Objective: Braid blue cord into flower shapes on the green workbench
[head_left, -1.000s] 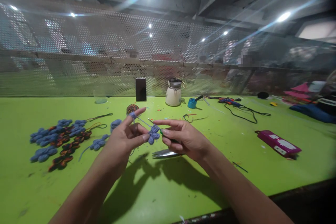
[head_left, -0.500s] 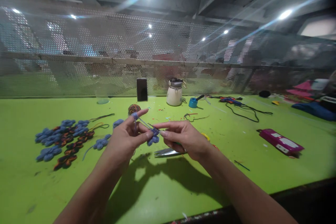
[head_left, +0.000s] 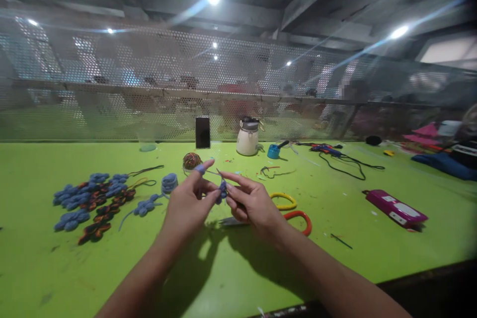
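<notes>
A small blue crochet piece [head_left: 222, 190] is pinched between the thumb and fingers of my left hand [head_left: 188, 203]. Blue yarn [head_left: 200, 168] loops around that hand's raised index finger and runs to the piece. My right hand [head_left: 251, 201] is closed on a thin crochet hook [head_left: 218, 172]; its tip shows at the work and the rest is hidden by my fingers. Under the right hand lie scissors [head_left: 298, 214] with yellow and orange handles. Left of my hands are a blue yarn ball [head_left: 169, 183] and a blue crochet flower [head_left: 146, 205].
Blue and dark-orange crochet flowers [head_left: 72, 196] lie in a group at left. A multicoloured yarn ball [head_left: 192, 160], phone [head_left: 202, 132], pale jar [head_left: 247, 140] and blue pot [head_left: 274, 151] stand farther back. At right are a glue gun [head_left: 325, 149] with cord and a magenta power strip [head_left: 395, 208].
My right hand has shifted slightly left and down, closer to my left hand. The blue piece has turned more edge-on. The scissor handles and the blue yarn ball show more fully.
</notes>
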